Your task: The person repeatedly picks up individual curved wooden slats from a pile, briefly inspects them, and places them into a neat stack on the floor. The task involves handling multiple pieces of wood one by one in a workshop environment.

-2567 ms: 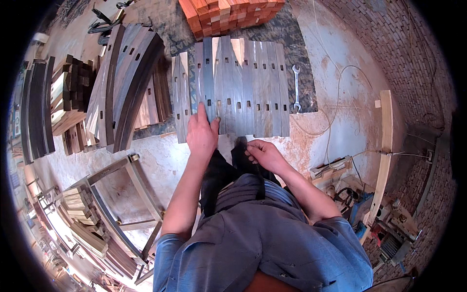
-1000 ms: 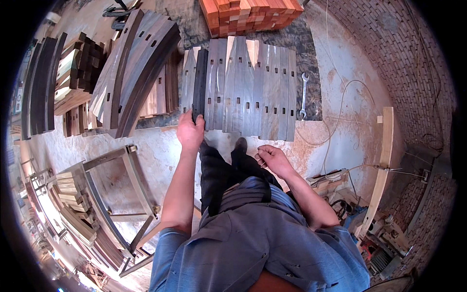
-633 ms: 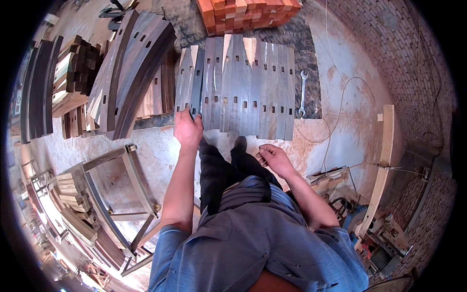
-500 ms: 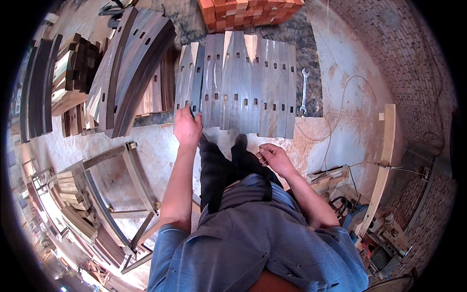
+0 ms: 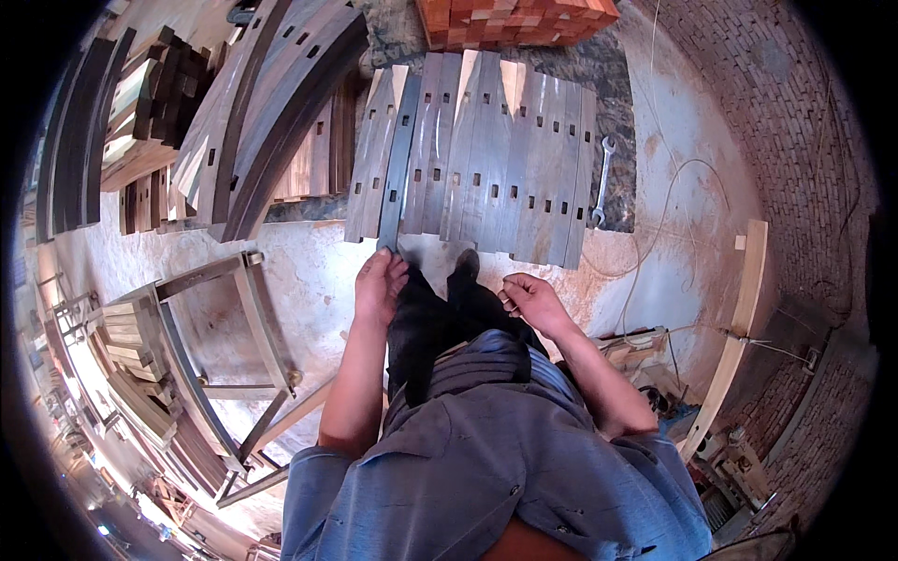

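Dark grey wooden slats [image 5: 472, 201] with small rectangular slots lie side by side in front of me, in a row with uneven near ends. One narrow bluish-grey slat [image 5: 397, 178] sticks out toward me past its left neighbours. My left hand [image 5: 381, 285] is at that slat's near end, its thumb and fingers closed on the tip. Held apart from the wood, my right hand [image 5: 533, 301] hovers before my waist on the right. Its fingers are curled together, and whatever is between them is too small to make out.
An open-ended wrench [image 5: 603, 182] lies right of the slats. Reddish wooden blocks [image 5: 514, 23] are stacked beyond. Taller stacks of slotted boards [image 5: 271, 112] stand left. A wooden frame [image 5: 267, 323] is at lower left; an upright plank [image 5: 734, 346] and cord stand right.
My left hand has drawn back toward me, down to the tip of the bluish-grey slat. The view has shifted slightly. My right hand stays curled in nearly the same place.
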The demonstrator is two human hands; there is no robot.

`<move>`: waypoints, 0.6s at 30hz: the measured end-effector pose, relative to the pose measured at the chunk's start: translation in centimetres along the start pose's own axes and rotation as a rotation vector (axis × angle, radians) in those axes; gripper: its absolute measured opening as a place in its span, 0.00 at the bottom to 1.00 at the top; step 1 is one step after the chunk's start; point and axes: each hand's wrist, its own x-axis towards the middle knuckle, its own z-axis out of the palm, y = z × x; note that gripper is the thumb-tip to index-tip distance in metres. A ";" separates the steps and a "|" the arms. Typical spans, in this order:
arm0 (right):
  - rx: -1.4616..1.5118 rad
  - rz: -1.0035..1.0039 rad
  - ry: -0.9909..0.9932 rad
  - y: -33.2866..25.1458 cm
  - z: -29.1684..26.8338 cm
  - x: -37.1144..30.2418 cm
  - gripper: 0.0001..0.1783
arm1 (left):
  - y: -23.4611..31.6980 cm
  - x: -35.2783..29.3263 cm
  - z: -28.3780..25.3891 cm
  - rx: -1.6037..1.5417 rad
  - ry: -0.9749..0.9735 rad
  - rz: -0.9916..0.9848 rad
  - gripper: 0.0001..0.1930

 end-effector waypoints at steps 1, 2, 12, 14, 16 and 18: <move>-0.022 -0.002 -0.002 -0.5 0.3 -0.1 0.15 | -0.1 0.3 0.5 -0.067 -0.029 -0.002 0.12; -0.033 -0.012 -0.010 -0.9 0.5 -0.1 0.15 | -0.2 0.5 0.7 -0.134 -0.058 -0.004 0.12; -0.076 -0.064 -0.112 -5.4 3.0 -0.8 0.17 | 3.7 -5.9 1.1 -0.262 -0.280 -0.103 0.23; -0.119 -0.127 -0.127 -6.4 4.1 -0.2 0.16 | 4.6 -4.8 1.3 -0.323 -0.261 -0.151 0.19; -0.157 -0.178 -0.152 -7.6 4.8 0.3 0.16 | 5.2 -4.2 1.6 -0.429 -0.327 -0.164 0.18; -0.184 -0.215 -0.186 -8.8 5.3 0.7 0.17 | 5.5 -5.6 2.1 -0.443 -0.384 -0.127 0.15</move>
